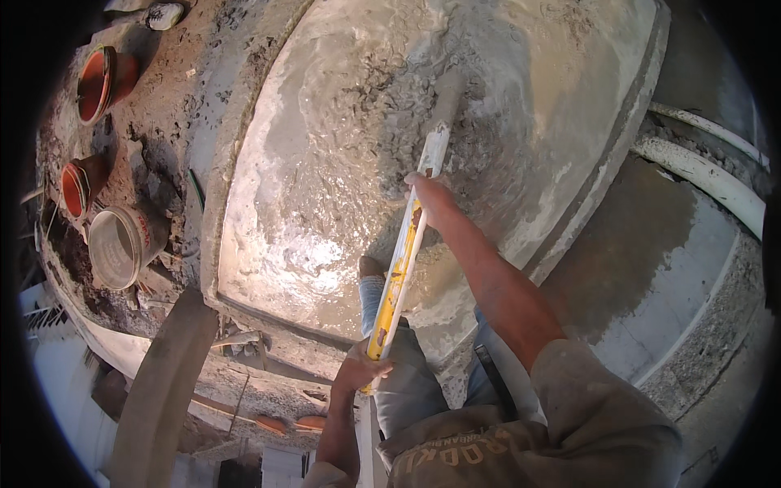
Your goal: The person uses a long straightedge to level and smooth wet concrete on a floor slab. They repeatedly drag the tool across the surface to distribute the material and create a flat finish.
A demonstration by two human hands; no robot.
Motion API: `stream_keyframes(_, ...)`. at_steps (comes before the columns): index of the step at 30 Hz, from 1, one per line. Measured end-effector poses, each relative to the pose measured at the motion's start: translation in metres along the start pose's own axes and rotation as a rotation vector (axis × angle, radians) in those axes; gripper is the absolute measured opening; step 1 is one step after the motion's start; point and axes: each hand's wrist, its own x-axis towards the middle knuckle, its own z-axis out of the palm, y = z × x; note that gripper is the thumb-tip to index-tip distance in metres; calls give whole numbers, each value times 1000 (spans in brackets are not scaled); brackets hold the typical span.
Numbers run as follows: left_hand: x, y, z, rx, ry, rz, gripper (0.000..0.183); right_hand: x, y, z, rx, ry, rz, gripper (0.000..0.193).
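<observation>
A long white and yellow straightedge bar (400, 272), its paint worn, runs from near my body out over the wet grey mortar (382, 98). Its far end is coated in mortar and lies on the rough, lumpy patch. My left hand (359, 368) is closed round the near end, close to my leg. Farther up the bar, my right hand (433, 198) grips it from the right side. Around the rough patch the mortar surface looks smoother and shiny with water. My shoe (371, 267) is beside the bar, at the mortar.
A low raised edge (236, 175) borders the mortar. Left of it stand two orange-lined buckets (96, 84) and a pale bucket (115, 246). White pipes (700, 167) lie at the right. A concrete post or beam (163, 390) rises at lower left.
</observation>
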Motion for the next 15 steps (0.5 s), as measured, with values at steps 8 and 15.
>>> stream_keyframes(8,60,-211,-123,891,851,-60,33,-194,143,14,383,-97,51,21)
stream_keyframes(15,-67,-189,-113,1020,563,15,32,-286,136,-27,331,-227,206,24)
